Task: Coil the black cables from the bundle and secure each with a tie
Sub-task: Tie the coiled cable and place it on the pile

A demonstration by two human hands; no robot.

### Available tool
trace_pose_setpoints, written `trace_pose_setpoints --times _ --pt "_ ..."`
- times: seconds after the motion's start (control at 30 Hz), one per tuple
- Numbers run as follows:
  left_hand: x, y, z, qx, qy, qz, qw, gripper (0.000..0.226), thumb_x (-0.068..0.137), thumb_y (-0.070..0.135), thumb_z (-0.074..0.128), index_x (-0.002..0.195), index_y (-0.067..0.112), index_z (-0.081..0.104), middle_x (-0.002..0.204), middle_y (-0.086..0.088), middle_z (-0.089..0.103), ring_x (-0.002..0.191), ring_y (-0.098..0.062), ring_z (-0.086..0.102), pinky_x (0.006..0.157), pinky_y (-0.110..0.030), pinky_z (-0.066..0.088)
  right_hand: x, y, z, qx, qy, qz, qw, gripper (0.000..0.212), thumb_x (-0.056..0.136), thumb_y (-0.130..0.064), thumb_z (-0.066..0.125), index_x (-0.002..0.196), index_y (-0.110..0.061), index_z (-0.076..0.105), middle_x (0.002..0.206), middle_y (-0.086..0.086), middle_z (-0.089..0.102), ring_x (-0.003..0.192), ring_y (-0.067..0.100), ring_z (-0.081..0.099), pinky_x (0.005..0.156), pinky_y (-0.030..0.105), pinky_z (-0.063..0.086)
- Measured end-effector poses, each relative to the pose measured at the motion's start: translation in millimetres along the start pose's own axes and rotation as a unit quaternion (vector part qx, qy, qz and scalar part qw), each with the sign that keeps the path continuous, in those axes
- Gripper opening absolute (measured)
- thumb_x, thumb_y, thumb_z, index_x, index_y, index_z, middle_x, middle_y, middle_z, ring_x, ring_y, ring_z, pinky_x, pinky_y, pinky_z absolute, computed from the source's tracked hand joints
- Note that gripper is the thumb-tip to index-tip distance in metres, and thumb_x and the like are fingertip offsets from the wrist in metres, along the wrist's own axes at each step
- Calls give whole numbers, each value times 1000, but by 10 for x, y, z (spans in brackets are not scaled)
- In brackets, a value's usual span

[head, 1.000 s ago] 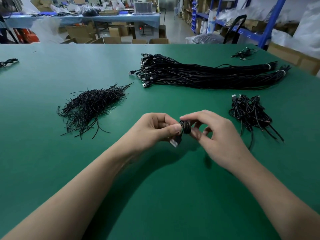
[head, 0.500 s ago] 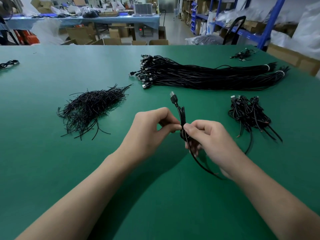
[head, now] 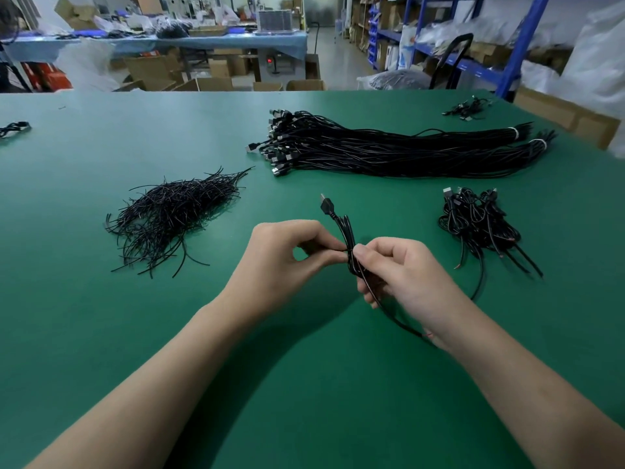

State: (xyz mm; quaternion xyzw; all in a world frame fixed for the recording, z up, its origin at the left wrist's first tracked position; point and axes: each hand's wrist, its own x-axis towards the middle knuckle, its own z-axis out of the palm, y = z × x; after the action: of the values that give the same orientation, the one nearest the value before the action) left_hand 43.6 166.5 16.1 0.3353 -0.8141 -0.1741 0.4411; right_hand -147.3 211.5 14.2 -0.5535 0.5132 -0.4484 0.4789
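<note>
Over the green table (head: pixel 101 333) I hold one coiled black cable (head: pixel 345 231), its USB plug pointing up and away. My right hand (head: pixel 402 275) grips the folded coil at its middle, and the cable's loose tail runs down under the wrist. My left hand (head: pixel 287 255) pinches a thin black tie at the coil's waist. The big bundle of black cables (head: pixel 389 150) lies farther back. A heap of black ties (head: pixel 169 214) sits to the left. Coiled cables (head: pixel 480 225) are piled to the right.
A small cable lies at the table's left edge (head: pixel 13 128), and another small cluster of cables (head: pixel 468 108) at the far right corner. Beyond the table stand cardboard boxes, a blue-covered bench and blue shelving.
The coil turned from end-on to lengthwise, its plug now pointing up. Since half a second ago, both hands keep their hold and have barely shifted.
</note>
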Motion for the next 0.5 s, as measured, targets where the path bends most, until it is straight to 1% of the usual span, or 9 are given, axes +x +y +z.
trace_pose_setpoints --times 0.03,0.1,0.17,0.23,0.3,0.37,0.43,0.47,0.5 --pt "-5 5 16 -46 -3 -65 997 5 86 22 81 85 19 77 80 11 76 77 -6 72 74 -15 52 5 11 3 -38 18 -24 999 28 102 -25 58 80 -9 64 62 5 68 55 17 59 54 27 51" --pt "-5 5 49 -118 -14 -168 979 10 91 32 74 87 23 78 82 8 77 82 -9 73 77 -20 54 9 26 9 -90 49 -58 993 26 101 -26 59 80 -12 65 64 4 71 56 18 63 57 28 53" --pt "0 -4 73 -146 -42 -215 965 28 98 43 63 88 21 77 84 3 77 86 -11 73 79 -27 55 8 39 9 -127 70 -84 986 25 100 -27 60 78 -17 65 65 0 71 59 20 67 59 31 54" --pt "1 -19 85 -167 -79 -235 954 35 100 42 57 87 14 74 84 0 76 82 -9 70 77 -27 52 4 44 15 -163 79 -108 978 23 99 -27 62 76 -22 65 65 -4 71 61 17 68 62 33 55" --pt "7 -41 75 -191 -120 -251 941 34 100 37 58 84 9 70 83 -2 74 82 -9 65 76 -26 50 -3 58 16 -194 77 -125 970 22 98 -28 63 76 -26 64 67 -7 70 64 12 68 64 34 55" --pt "14 -54 25 -233 -166 -262 922 30 96 37 61 85 11 69 85 -2 71 83 -9 62 73 -22 50 -6 77 10 -220 68 -134 964 20 98 -31 63 79 -29 64 71 -8 71 64 9 68 62 32 55" --pt "23 -83 -48 -243 -209 -258 911 26 93 38 63 87 14 69 87 -2 71 78 -6 61 70 -19 49 -8 91 5 -248 55 -145 956 17 98 -35 62 81 -32 63 73 -11 70 53 5 59 51 21 45" --pt "27 -98 -84 -230 -226 -255 911 25 93 38 63 87 14 70 87 -1 72 75 -5 61 69 -18 49 -10 97 6 -262 50 -154 951 16 97 -36 62 82 -32 63 74 -12 69 48 4 54 48 15 37" --pt "26 -114 -108 -213 -239 -251 913 25 93 37 63 87 15 71 86 0 74 72 -5 61 68 -18 49 -8 104 8 -273 46 -161 947 16 97 -34 63 82 -32 63 73 -12 68 46 3 51 47 13 33"
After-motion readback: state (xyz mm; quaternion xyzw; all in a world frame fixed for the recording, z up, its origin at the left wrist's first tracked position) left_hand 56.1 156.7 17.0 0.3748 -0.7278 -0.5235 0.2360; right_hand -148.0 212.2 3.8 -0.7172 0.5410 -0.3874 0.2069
